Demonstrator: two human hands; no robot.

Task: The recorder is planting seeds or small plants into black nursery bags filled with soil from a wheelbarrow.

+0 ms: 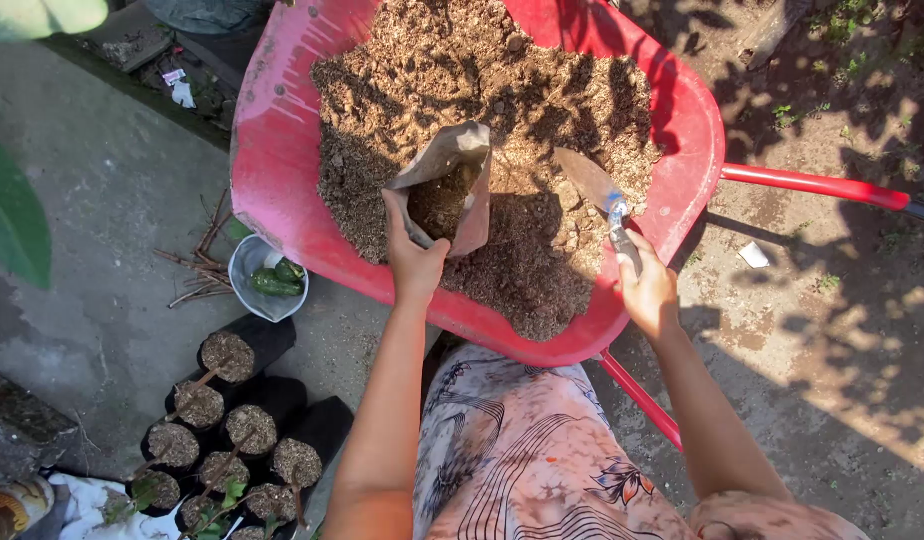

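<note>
Where the concrete meets the lower left corner, about ten black grow bags [228, 357] filled with soil stand packed together, some bearing small seedlings; the bottom edge cuts off the lowest, so the count is uncertain. One small bowl [244, 262] with green pieces sits just beside the one red wheelbarrow [274, 150], whose tray is heaped with brown soil mix [462, 70]. The left hand [414, 262] grips the near lip of one open bag [448, 172] standing in the soil, its contents in shadow. The right hand [646, 290] is closed around the handle of one trowel [588, 180], blade on the soil. Two red handles [812, 184] run off right.
</note>
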